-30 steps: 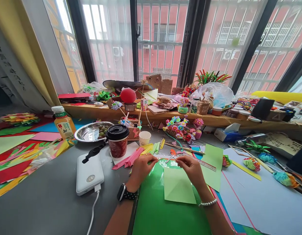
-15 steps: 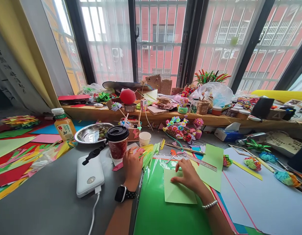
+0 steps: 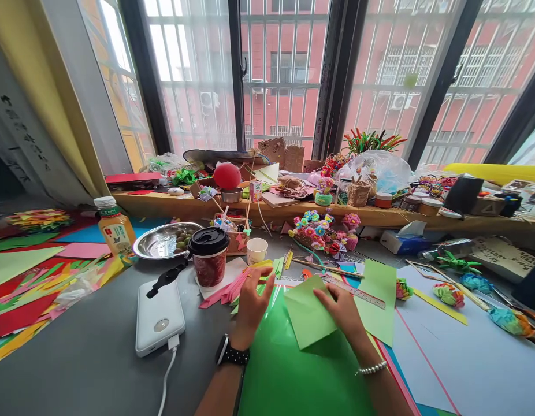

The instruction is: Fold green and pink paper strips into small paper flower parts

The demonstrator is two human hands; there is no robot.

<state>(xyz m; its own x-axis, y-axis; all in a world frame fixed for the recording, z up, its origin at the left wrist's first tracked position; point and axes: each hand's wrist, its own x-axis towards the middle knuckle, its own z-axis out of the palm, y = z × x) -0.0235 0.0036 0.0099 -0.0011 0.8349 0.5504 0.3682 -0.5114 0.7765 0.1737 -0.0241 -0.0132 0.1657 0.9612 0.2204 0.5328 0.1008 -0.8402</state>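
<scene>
A light green square of paper [image 3: 308, 320] is tilted up off the glossy green sheet [image 3: 289, 381]. My right hand [image 3: 343, 312] pinches it at its right edge, thumb on top. Left of the paper, my left hand [image 3: 252, 303] is raised with thumb and fingers apart and nothing between them. Just behind that hand lie folded pink paper strips [image 3: 228, 289] and some green and yellow ones. A larger light green sheet [image 3: 375, 309] rests to the right of my right hand, partly under a ruler [image 3: 358, 292].
A lidded coffee cup [image 3: 209, 257] and a small paper cup [image 3: 256, 250] stand behind my left hand. To the left are a white power bank [image 3: 160, 318] with a cable, a metal plate [image 3: 150, 245] and a juice bottle [image 3: 114, 228]. Paper flowers [image 3: 449, 293] lie at right.
My right hand has lifted the light green square off the green sheet and turned it. My left hand has moved right from the paper strips, its fingers spreading.
</scene>
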